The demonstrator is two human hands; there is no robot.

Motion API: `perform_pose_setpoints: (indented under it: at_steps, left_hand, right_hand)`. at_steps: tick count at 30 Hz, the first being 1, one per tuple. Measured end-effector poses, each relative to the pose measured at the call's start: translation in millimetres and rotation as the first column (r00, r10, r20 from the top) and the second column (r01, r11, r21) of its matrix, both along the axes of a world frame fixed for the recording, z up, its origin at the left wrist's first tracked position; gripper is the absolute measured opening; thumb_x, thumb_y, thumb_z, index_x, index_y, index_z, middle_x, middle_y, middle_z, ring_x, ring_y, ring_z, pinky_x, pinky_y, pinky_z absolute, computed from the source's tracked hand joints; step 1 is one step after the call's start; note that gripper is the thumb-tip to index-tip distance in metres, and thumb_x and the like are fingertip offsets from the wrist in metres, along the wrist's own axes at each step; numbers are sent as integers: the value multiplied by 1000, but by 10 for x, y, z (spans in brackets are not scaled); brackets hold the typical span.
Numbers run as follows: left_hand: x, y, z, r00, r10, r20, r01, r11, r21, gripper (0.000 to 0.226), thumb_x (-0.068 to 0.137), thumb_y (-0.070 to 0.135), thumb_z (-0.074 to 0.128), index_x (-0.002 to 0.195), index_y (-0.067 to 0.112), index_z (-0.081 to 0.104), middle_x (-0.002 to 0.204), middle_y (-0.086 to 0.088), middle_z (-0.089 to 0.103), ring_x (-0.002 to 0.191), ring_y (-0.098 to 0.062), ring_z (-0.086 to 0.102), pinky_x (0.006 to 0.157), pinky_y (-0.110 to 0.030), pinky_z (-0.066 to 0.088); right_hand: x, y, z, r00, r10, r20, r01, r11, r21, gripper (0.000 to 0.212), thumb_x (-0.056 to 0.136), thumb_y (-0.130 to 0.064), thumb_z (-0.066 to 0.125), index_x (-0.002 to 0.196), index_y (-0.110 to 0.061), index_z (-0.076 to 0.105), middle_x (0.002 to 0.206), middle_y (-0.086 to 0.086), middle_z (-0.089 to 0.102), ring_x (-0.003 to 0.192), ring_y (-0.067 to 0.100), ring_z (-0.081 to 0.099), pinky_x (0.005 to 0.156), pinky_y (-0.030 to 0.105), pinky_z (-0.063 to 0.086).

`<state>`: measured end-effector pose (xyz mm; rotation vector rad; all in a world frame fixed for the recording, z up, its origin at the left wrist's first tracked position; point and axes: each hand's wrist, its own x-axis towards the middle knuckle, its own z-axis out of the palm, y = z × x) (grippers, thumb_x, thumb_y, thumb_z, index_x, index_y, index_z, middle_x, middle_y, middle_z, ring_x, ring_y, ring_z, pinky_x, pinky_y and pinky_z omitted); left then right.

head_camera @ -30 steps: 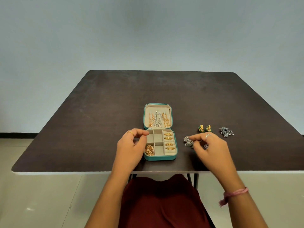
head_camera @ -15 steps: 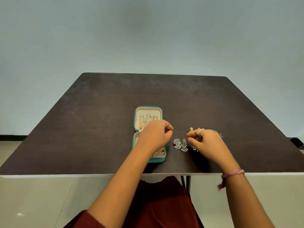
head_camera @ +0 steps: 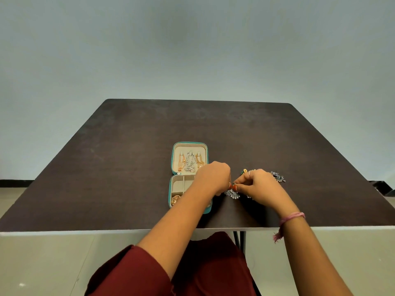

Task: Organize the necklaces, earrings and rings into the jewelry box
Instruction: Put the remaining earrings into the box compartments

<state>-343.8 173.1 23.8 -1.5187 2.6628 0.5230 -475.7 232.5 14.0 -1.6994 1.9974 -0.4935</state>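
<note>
A teal jewelry box (head_camera: 172,186) lies open on the dark table (head_camera: 128,157). Gold and silver necklaces (head_camera: 189,162) hang in its lid, and a gold piece (head_camera: 175,199) sits in a near-left compartment. My left hand (head_camera: 212,178) reaches across the box and hides its right side. My right hand (head_camera: 259,185) meets it just right of the box. The fingertips of both hands pinch a silver fan-shaped earring (head_camera: 232,192) that touches the table. Green-and-gold earrings (head_camera: 244,171) peek out beyond my right hand, and dark silver earrings (head_camera: 277,177) lie to its right.
The table's near edge (head_camera: 85,231) runs just before my forearms. A dark object (head_camera: 384,188) shows past the table's right edge. Bare tabletop spreads left of and behind the box.
My left hand has crossed from the box's left side over the box to the silver earring. The right hand stayed by it. The camera tilted up.
</note>
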Motion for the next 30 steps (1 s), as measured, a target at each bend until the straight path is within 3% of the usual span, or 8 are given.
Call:
perform_pose_setpoints:
  at_steps: [4, 9, 11, 14, 16, 19, 24, 30]
  left_hand:
    - [61, -4, 18, 990, 23, -137, -19, 999, 30, 5, 91, 21, 55, 89, 25, 58, 87, -1, 71, 62, -15, 62, 81, -37, 55]
    - [202, 29, 65, 921, 85, -379, -66, 996, 63, 4, 97, 23, 49, 96, 22, 53, 93, 1, 68, 51, -12, 61, 76, -34, 55]
    - [273, 56, 107, 863, 116, -492, -78, 992, 97, 8, 97, 20, 49, 102, 21, 55, 95, 5, 66, 47, -8, 59, 68, -28, 54]
    - [372, 96, 143, 780, 149, -609, -91, 988, 124, 14, 98, 21, 50, 110, 23, 57, 96, 11, 61, 39, -1, 53, 57, -16, 47]
    - [442, 130, 164, 728, 156, -668, -84, 987, 139, 18, 97, 21, 51, 114, 22, 58, 99, 10, 63, 38, 0, 51, 55, -14, 46]
    - [557, 181, 200, 667, 184, -722, -71, 980, 184, 21, 97, 21, 53, 116, 21, 61, 96, 7, 65, 39, 0, 50, 53, -12, 47]
    - [784, 226, 216, 588, 225, -777, -110, 974, 198, 13, 95, 21, 56, 103, 27, 65, 90, 14, 65, 38, -1, 47, 51, -11, 44]
    - [1043, 207, 175, 612, 271, -743, -214, 961, 174, 11, 96, 26, 54, 102, 28, 63, 94, 8, 65, 43, -1, 49, 48, -12, 45]
  right_hand:
    - [-28, 12, 2, 990, -27, 140, 31, 999, -32, 3, 82, -24, 72, 80, -26, 74, 75, -3, 72, 70, 9, 64, 68, 28, 53]
    - [-14, 58, 73, 971, -39, 235, 80, 983, -166, 5, 80, -22, 74, 79, -26, 73, 77, -3, 73, 77, 16, 68, 74, 33, 54]
    - [5, 86, 118, 947, -34, 319, 107, 971, -214, 5, 80, -20, 74, 82, -24, 74, 76, -3, 73, 75, 12, 69, 71, 29, 55]
    - [57, 131, 192, 894, 1, 449, 122, 962, -243, 8, 82, -14, 72, 86, -21, 73, 71, -4, 72, 60, -2, 64, 58, 13, 47]
    - [109, 155, 231, 849, 32, 528, 123, 959, -255, 10, 84, -10, 70, 91, -18, 72, 72, -1, 71, 62, 0, 64, 57, 12, 47]
    - [186, 194, 282, 778, 78, 623, 120, 956, -269, 15, 87, -7, 65, 100, -13, 70, 78, 6, 71, 70, 8, 68, 64, 19, 55]
    - [299, 212, 343, 753, 114, 648, 100, 954, -283, 16, 89, -5, 62, 102, -11, 70, 78, 6, 71, 70, 6, 66, 65, 17, 55]
    - [390, 230, 359, 777, 144, 613, 33, 963, -267, 16, 92, -8, 59, 98, -19, 70, 76, 0, 70, 70, 3, 63, 68, 19, 54]
